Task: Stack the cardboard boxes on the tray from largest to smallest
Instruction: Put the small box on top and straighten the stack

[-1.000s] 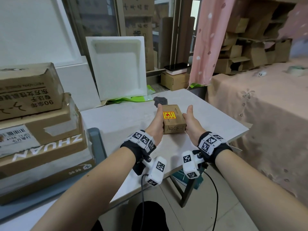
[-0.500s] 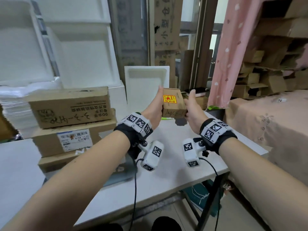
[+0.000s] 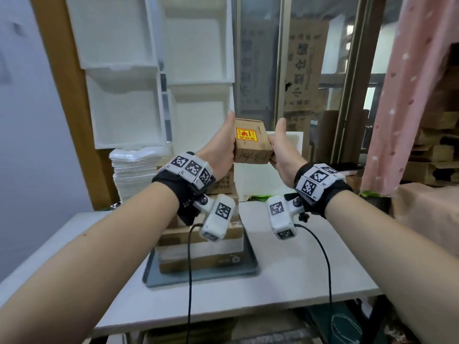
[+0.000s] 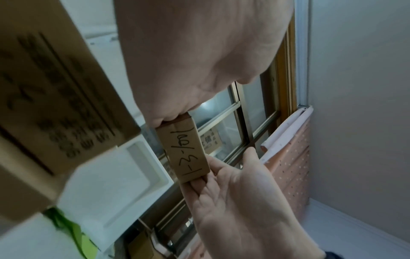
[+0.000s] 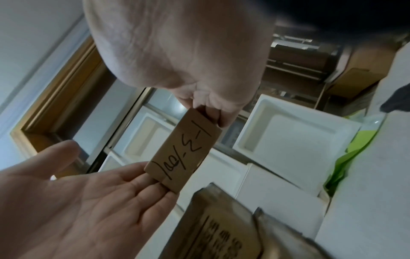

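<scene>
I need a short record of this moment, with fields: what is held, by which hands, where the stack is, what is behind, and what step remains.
held: small cardboard box, red and yellow label on top, handwriting on the near face
hands: left hand and right hand, one on each side of the box, thumbs up
height: box in the air, above the stack
stack: larger cardboard boxes piled on the grey tray
support: white table
behind: white foam trays
remaining: small box not yet set on top
</scene>
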Available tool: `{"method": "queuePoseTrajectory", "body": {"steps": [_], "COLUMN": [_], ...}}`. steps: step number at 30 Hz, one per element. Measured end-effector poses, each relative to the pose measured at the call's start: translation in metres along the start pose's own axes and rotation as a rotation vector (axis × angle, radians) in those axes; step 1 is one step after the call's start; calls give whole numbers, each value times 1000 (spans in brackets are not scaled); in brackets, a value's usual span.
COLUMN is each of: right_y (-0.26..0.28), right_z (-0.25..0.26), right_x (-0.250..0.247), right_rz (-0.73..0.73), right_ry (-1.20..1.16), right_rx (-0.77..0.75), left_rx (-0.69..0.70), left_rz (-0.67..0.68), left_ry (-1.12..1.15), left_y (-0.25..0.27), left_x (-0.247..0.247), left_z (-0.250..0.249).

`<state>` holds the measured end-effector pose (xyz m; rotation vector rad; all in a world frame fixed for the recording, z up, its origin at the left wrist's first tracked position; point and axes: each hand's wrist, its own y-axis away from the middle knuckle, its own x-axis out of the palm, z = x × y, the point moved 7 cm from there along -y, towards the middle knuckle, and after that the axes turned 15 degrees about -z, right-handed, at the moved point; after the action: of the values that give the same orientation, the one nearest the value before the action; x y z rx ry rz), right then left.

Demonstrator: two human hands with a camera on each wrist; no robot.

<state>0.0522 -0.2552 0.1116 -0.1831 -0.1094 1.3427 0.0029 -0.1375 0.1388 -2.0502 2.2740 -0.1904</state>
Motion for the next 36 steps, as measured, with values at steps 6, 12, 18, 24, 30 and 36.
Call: {"method": "queuePoseTrajectory", "body": {"steps": [6, 12, 18, 24, 30, 36], "right_y": [18, 26, 38, 36, 34, 17], "right_z": [14, 8, 14, 15, 23, 23], "right_x": [66, 109, 111, 107, 98, 94], "right_rz": [103, 138, 64, 38, 55, -57], "right_ry": [39, 103, 85, 142, 193, 167], "right_rx": [0, 23, 15, 3, -100, -154], "left_rx": [-14, -49, -67, -60, -43, -25], "left_rz": [-102, -176, -249, -240, -275, -269], "left_ry": [-40, -27, -40, -16, -20, -31], "left_y": [22, 32, 24, 11, -7, -31], "left_x": [-66, -106, -126, -126, -142, -154], "left_z": [-6, 0, 10, 15, 4, -11]}}
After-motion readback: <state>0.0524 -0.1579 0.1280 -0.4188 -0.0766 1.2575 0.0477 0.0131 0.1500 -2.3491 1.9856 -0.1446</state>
